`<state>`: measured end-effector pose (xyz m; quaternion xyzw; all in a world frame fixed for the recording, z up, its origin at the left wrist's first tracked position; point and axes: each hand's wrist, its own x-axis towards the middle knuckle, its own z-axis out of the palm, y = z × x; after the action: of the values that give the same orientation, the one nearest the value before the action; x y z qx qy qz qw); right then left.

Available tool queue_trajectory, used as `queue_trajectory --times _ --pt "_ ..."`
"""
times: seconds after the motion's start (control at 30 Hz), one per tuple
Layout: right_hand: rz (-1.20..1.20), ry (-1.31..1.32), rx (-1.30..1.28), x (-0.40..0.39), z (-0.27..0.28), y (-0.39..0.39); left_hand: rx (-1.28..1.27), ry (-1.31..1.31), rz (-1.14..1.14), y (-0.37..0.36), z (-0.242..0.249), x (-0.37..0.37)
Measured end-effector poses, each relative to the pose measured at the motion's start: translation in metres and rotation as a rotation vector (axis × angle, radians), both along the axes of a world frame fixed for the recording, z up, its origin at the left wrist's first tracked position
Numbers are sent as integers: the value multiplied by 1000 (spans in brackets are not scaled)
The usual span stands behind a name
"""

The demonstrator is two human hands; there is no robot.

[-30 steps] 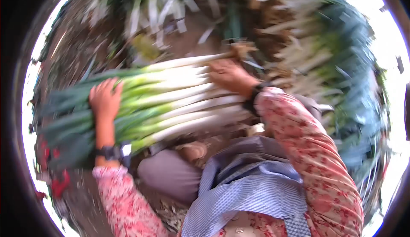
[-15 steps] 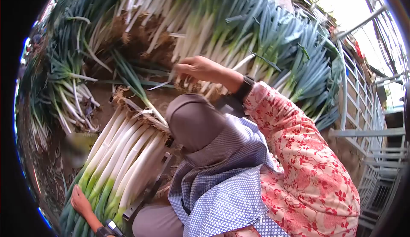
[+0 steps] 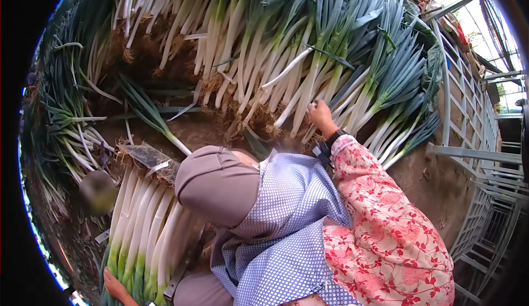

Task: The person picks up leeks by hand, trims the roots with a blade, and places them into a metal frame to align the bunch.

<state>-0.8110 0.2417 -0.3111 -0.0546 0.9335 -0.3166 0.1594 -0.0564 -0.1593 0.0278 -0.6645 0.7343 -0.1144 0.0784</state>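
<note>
A bundle of thick white-stemmed leeks (image 3: 140,218) lies at the lower left, roots upward and green leaves down. My left hand (image 3: 114,288) rests against the bundle's leaves at the left; how its fingers are bent is unclear. At the front of the large leek pile (image 3: 264,47), my right hand (image 3: 323,117) is closed with its fingertips on the white stem of a leek. A dark, flat piece with a pale label (image 3: 149,161) lies across the root ends of the bundle.
More leeks (image 3: 82,135) are heaped at the left. A loose leek (image 3: 151,113) lies on the brown ground between the heaps and the bundle. A metal frame with bars (image 3: 471,113) stands at the right. A metal bar (image 3: 177,275) lies beside the bundle.
My right hand has moved right, from the roots in the middle to the stems in the pile. The view has shifted. The dark flat piece now shows over the bundle's roots.
</note>
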Motion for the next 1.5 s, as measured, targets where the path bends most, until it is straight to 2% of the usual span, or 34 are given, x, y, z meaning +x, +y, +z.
queue_trajectory --times 0.1,0.2,0.33,0.43,0.5,0.6,0.63,0.73,0.83,0.93,0.97,1.07,1.17,1.2,1.27,1.4,1.43,1.5 --pt "-70 65 7 -22 5 -24 -14 45 -15 -7 -4 13" --pt "-128 -58 85 -29 22 -49 17 81 -11 -8 -3 13" --pt "-65 -5 174 -42 8 -47 34 94 12 -4 2 3" --pt "75 115 50 -48 12 -60 35 113 9 -7 -4 13" --pt "132 142 -193 -53 32 -81 46 143 -24 -28 -11 41" --pt "-11 123 -287 -81 7 -109 35 149 -58 -34 -14 58" --pt "-30 16 -382 -85 1 -109 30 135 -61 -36 -13 65" --pt "-47 236 -87 -69 -3 -88 26 113 -46 -28 -11 57" --pt "-214 209 1 -59 -23 -58 33 121 -23 -24 -11 48" --pt "-183 163 54 -54 -13 -48 34 110 -23 -23 -6 41" --pt "-144 -26 -34 -60 -15 -46 27 102 -6 -25 -8 45" --pt "-270 -123 -97 -68 -20 -53 1 109 -13 -31 -12 57" --pt "-267 -285 -498 -79 -27 -73 14 113 -54 -26 -9 50" --pt "-234 -376 -634 -72 -4 -80 23 111 -66 -22 -7 44" --pt "-169 -554 -908 -50 82 -94 23 102 -40 -20 -5 40" --pt "-556 -818 -1374 -77 91 -96 -13 84 -29 2 2 -3" --pt "-565 -731 -1350 -96 70 -93 -20 80 -42 2 0 4" --pt "-577 -628 -1393 -103 83 -96 -37 71 -67 -4 -5 15"
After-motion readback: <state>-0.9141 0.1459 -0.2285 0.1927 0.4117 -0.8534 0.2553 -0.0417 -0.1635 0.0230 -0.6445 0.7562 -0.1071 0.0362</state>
